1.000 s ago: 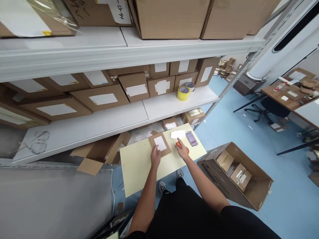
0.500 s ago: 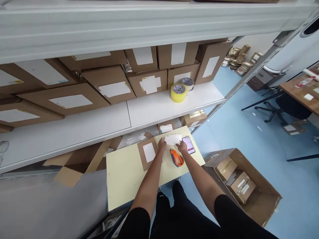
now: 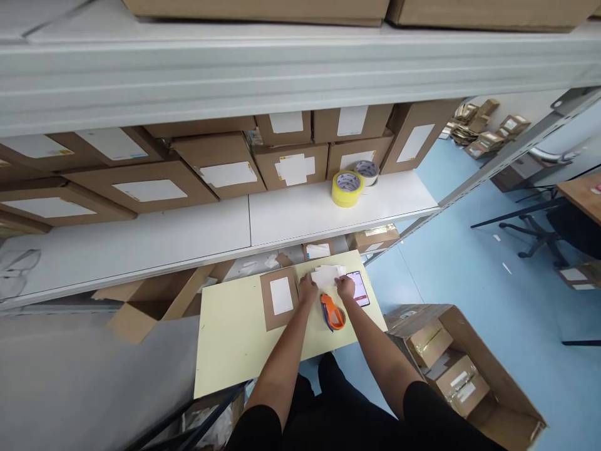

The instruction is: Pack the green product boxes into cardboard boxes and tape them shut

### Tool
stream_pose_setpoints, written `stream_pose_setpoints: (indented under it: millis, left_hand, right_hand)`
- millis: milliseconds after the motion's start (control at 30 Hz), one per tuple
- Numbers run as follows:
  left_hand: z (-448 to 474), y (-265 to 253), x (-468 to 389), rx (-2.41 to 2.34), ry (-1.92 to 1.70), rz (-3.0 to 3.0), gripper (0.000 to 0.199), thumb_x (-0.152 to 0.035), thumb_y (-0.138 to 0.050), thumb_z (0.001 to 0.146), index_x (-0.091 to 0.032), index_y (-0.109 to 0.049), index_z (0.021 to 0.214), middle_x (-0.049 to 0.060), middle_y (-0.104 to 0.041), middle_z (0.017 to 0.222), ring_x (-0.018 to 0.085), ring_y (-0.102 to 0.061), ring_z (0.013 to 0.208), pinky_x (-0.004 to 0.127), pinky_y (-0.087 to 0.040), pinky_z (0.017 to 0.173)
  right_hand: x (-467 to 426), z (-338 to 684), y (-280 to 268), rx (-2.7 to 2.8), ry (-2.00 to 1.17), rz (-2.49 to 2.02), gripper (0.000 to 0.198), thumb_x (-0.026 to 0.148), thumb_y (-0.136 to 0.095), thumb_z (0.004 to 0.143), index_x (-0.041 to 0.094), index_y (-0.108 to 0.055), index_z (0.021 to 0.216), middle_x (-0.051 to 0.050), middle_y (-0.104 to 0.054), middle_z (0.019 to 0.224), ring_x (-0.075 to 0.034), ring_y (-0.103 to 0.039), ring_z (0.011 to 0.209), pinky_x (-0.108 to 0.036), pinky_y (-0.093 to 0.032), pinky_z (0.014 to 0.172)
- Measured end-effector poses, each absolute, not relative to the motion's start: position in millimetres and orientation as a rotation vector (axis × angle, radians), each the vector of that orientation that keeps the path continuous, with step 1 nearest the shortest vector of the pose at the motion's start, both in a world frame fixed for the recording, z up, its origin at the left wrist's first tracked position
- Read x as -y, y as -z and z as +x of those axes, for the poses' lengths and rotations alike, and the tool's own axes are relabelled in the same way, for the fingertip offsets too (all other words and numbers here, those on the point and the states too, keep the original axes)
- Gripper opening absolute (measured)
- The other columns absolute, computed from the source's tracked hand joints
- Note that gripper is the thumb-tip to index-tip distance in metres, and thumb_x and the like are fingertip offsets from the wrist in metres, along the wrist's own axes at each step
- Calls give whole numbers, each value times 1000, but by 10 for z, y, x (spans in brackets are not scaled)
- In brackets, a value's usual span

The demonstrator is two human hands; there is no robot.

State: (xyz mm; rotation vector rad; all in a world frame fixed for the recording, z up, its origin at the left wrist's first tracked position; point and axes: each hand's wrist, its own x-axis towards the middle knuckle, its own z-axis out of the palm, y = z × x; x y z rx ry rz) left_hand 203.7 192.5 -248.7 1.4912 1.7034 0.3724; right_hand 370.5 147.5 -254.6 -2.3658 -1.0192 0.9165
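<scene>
My left hand [image 3: 307, 290] is closed on the left edge of a small stack of white paper slips [image 3: 326, 275] at the back of the pale yellow tabletop [image 3: 230, 351]. The fingers of my right hand [image 3: 346, 287] pinch the right edge of the same slips. To the left lies a flat brown cardboard mailer [image 3: 270, 312] with a white label on it. An orange tape dispenser [image 3: 336, 318] rests between my forearms, just below the slips. Right beside my right hand is a phone [image 3: 361, 292] with its screen lit.
A shelf [image 3: 300, 216] behind the table holds labelled cardboard boxes [image 3: 237, 175] and a yellow tape roll [image 3: 346, 191]. An opened carton [image 3: 154, 300] sits below it. On the floor at right, a large carton [image 3: 500, 369] contains smaller boxes. Glasses [image 3: 21, 269] lie on the shelf's left end.
The view has tilted up, so table and shelf appear lower in the picture. Both hands stay at the white slips, whose edges are now fanned a little differently.
</scene>
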Motion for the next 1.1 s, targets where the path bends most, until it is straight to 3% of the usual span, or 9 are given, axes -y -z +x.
stream_pose_setpoints:
  millis: [100,233,367,567,767,967,1100]
  left_hand:
    - [2027,2374,-1982,-1678,-418,1627,60,-7,-56,84,-13,-57,144,19,-60,145,29,-55,137,42,-40,117]
    - [2071,2204,-2127,-1340,-481,1793,66,-2,-54,78,-17,-62,142,13,-56,153,26,-51,142,40,-37,122]
    - [2104,2035,-2305,-1102,-459,1831,63,-4,-56,74,-20,-70,133,10,-69,136,25,-60,129,39,-43,116]
    - [2044,1799,-2581,-990,-286,1714,27,-29,-76,71,-18,-81,94,9,-77,106,27,-67,107,36,-50,99]
    - [2119,1695,-2675,-841,-78,1595,38,-49,-83,64,-16,-78,83,6,-75,80,21,-67,74,31,-50,70]
    - [2166,1673,-2614,-764,-5,1515,39,-49,-85,61,-16,-78,82,6,-76,80,21,-68,77,31,-50,75]
    - [2063,1701,-2562,-821,-34,1467,43,-51,-86,60,-16,-80,84,8,-78,85,22,-69,84,32,-51,80]
  right_hand:
    - [-1451,3761,2379,1071,-866,-2339,27,34,-58,93,21,-80,89,-15,-80,95,-27,-74,86,-30,-49,72]
    - [-1357,3792,2159,1145,-779,-2139,32,41,-55,92,22,-81,94,-13,-80,107,-30,-73,96,-34,-51,81]
    - [-1205,3860,1948,1010,-840,-1843,44,58,-55,88,21,-79,90,-10,-79,88,-27,-72,78,-36,-54,76]
    - [-922,4152,1664,730,-982,-1718,55,70,-66,77,17,-74,89,-5,-70,71,-22,-64,67,-30,-50,57]
    - [-835,4352,1543,772,-1018,-1722,48,66,-71,72,20,-67,80,0,-62,64,-17,-54,61,-26,-42,53]
    - [-862,4424,1574,811,-934,-1736,46,64,-68,73,23,-50,62,6,-42,54,-12,-37,56,-25,-30,52]
    - [-732,4617,1594,665,-823,-1730,48,62,-68,74,25,-43,59,7,-39,54,-12,-35,55,-25,-29,52]
